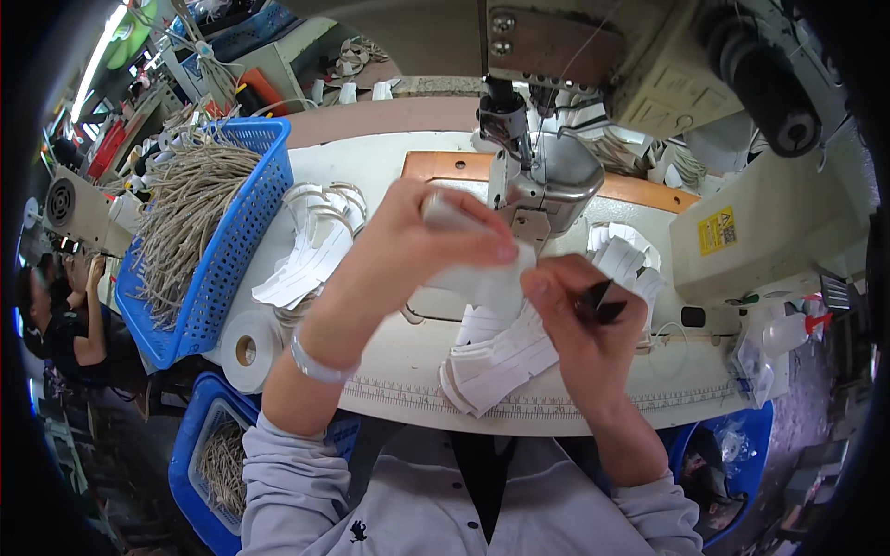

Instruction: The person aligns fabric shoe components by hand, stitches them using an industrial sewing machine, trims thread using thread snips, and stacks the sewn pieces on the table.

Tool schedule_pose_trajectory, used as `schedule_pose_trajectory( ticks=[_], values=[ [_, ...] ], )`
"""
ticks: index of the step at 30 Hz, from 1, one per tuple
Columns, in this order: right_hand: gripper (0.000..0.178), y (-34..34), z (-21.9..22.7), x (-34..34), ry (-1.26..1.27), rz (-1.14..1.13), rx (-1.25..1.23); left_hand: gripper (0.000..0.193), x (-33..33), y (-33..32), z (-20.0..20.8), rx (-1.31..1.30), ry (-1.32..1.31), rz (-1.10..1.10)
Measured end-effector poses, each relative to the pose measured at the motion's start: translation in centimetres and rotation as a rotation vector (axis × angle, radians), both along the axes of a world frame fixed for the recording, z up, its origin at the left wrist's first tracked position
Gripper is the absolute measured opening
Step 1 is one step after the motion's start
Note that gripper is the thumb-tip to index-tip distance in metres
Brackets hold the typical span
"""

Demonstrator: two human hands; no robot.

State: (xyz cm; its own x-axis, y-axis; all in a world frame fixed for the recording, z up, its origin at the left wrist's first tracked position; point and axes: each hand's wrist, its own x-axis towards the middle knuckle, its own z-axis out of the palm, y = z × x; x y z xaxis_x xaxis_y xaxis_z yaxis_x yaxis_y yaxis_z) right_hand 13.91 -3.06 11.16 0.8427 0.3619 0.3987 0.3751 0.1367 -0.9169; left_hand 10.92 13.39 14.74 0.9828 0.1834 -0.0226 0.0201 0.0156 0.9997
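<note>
My left hand (445, 236) is closed on a white strip piece (496, 289), thin and slightly blurred, in front of the sewing machine's metal post (556, 181). Facing it, my right hand (593, 338) is curled around a small dark pointed tool (601, 302); its exact kind does not show. The right thumb and forefinger are at the edge of the white piece, and whether they pinch it I cannot tell. Below both hands, a fanned stack of white strips (501, 366) lies on the white table (399, 361), near its front edge.
A blue basket (269, 153) of beige cords stands left, beside curved white pieces (320, 232) and a white tape roll (250, 350). More white pieces (626, 250) lie right of the post. The machine head (649, 74) overhangs the table. Blue tubs (195, 463) flank me below.
</note>
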Motion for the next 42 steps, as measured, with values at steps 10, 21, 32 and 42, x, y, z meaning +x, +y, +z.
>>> schedule_pose_trajectory(
  ticks=[10,21,32,42],
  values=[
    [0.022,1.1,1.7,5.1,-0.668,-0.220,-0.173,0.019,5.5,3.3,1.9,-0.128,0.003,-0.154],
    [0.019,1.1,2.1,6.1,-0.871,-0.234,-0.366,0.025,5.4,3.3,3.2,0.034,-0.047,-0.117],
    [0.018,1.0,1.7,6.4,-0.864,-0.227,-0.310,0.011,4.5,2.1,5.5,0.424,-0.141,-0.121],
    [0.021,-1.1,1.1,1.0,-0.299,-0.023,-0.190,0.016,3.0,3.2,0.6,-0.364,-0.075,-0.001]
  ],
)
